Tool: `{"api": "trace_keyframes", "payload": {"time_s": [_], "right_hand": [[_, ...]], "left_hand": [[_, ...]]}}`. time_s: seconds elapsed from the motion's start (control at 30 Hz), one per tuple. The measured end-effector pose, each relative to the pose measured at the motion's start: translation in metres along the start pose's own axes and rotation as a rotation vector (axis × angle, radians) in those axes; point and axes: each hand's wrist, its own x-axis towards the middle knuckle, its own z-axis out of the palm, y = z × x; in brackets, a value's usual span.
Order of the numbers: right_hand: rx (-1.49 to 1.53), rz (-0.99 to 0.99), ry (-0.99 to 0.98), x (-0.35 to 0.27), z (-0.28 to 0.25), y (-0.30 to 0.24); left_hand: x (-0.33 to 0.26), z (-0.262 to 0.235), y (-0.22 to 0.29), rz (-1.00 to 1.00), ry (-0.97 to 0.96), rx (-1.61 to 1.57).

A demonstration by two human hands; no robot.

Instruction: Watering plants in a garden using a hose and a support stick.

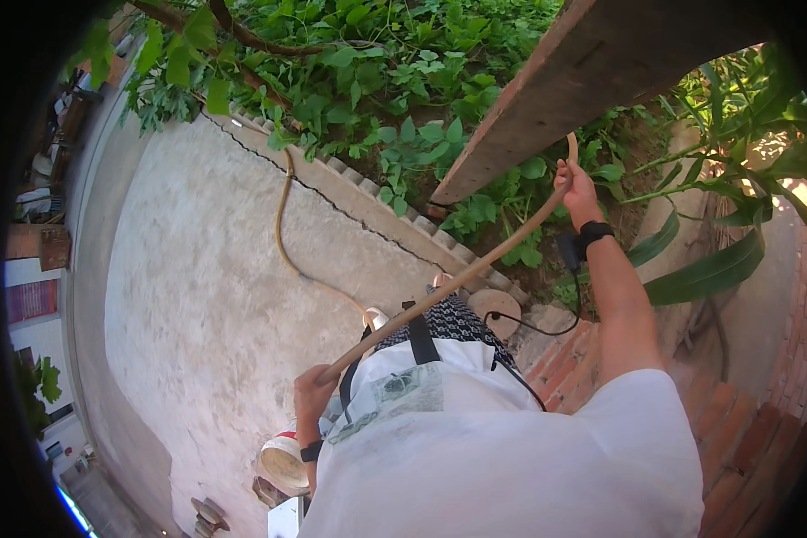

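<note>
- The right hand (576, 186) is raised out in front of the person, fingers curled shut around the upper end of a long tan stick (448, 285).
- The left hand (311, 394) is low and close to the body, also closed in a fist around the lower end of the same stick.
- The stick runs in a straight slant between the two hands, rising from the left hand to the right hand; a short stub of it pokes up above the right hand.
- A black wrist strap (594, 231) sits just below the right hand, with a small black device and a thin black cable (547, 325) hanging from it toward the body.
- Another dark band (311, 451) circles the wrist below the left hand.
- Just above the right hand a wide weathered wooden plank (547, 99) slants across the view; whether the stick tip touches it cannot be told.
- Beyond and to the left of the right hand is a bed of green leafy plants (394, 72), edged by a row of bricks (394, 208).
- A tan hose (282, 224) lies curving over the concrete ground (197, 269), well away from the left hand on its far side.
- Below the left hand stands a white bucket with a red rim (282, 462).
- Under the right forearm are red brick steps (735, 430).
</note>
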Motion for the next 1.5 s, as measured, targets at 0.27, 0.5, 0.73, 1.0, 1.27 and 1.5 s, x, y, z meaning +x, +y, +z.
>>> {"api": "trace_keyframes", "payload": {"time_s": [0.27, 0.5, 0.73, 1.0, 1.27, 1.5], "right_hand": [[0.017, -0.029, 0.039, -0.008, -0.016, -0.004], [0.055, 0.011, 0.090, -0.027, -0.050, 0.009], [0.054, 0.024, 0.199, -0.054, -0.071, 0.026], [0.098, 0.109, 0.199, -0.059, -0.108, 0.048], [0.098, 0.140, 0.283, -0.078, -0.114, 0.074], [0.093, 0.154, 0.251, -0.101, -0.106, 0.092]], "left_hand": [[0.003, 0.004, 0.010, 0.031, -0.028, -0.017], [0.005, -0.003, 0.005, 0.004, -0.013, -0.009], [0.004, -0.014, -0.009, -0.003, -0.033, -0.018], [0.005, -0.027, -0.030, 0.034, -0.027, 0.001], [0.001, -0.047, -0.042, -0.004, -0.026, 0.003], [0.008, -0.064, -0.060, -0.013, -0.046, 0.039]]}}
